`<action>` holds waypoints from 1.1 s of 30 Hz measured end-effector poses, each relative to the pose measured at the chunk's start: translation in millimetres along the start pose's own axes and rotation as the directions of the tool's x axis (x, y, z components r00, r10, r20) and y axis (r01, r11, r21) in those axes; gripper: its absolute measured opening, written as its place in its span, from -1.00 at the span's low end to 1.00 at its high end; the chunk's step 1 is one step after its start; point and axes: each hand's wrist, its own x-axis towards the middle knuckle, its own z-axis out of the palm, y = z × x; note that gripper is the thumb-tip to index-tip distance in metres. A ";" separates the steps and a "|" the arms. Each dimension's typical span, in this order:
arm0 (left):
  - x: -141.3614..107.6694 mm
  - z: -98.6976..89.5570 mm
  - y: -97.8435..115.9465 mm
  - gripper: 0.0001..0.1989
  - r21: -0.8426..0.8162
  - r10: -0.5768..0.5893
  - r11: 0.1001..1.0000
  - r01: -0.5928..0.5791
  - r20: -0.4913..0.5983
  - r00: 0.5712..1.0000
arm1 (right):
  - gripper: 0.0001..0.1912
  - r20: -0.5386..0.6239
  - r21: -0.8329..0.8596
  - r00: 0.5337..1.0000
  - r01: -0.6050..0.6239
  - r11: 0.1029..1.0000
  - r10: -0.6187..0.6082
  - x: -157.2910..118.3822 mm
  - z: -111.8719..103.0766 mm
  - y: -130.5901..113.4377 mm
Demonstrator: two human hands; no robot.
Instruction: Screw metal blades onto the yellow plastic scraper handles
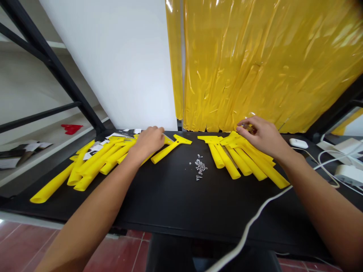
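1. While curled over the far end of a loose yellow T-shaped handle (167,151), left hand (149,141) with its grip impossible to tell.
2. Right hand (262,134) clenched in a pinch, fingertips (241,128) closed on something too small to make out, just above a right-hand pile of yellow handles (244,158).
3. Left-hand pile of yellow handles (96,166) just beside the left hand, near printed papers (121,135).
4. Small scatter of metal screws (200,167) between both piles, on a black desk (170,204).
5. Yellow plastic sheeting (255,56) behind the desk; white computer mouse (298,143) just right of the right hand.
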 end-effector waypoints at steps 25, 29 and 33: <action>-11.3 22.7 41.0 -0.69 -0.857 0.347 0.502 -0.116 0.077 0.935 | -0.66 -0.032 0.643 0.995 -0.047 0.764 0.089 23.7 8.8 -60.0; -9.6 47.3 58.4 -0.58 -0.972 0.411 0.158 0.176 0.226 0.883 | -0.64 0.090 0.843 0.995 -0.049 0.536 -0.051 49.9 23.0 -80.0; -7.6 54.2 60.0 -0.58 -0.952 0.394 -0.053 0.301 0.258 0.882 | -0.58 0.077 0.908 0.990 -0.020 0.419 -0.120 55.6 48.4 -86.7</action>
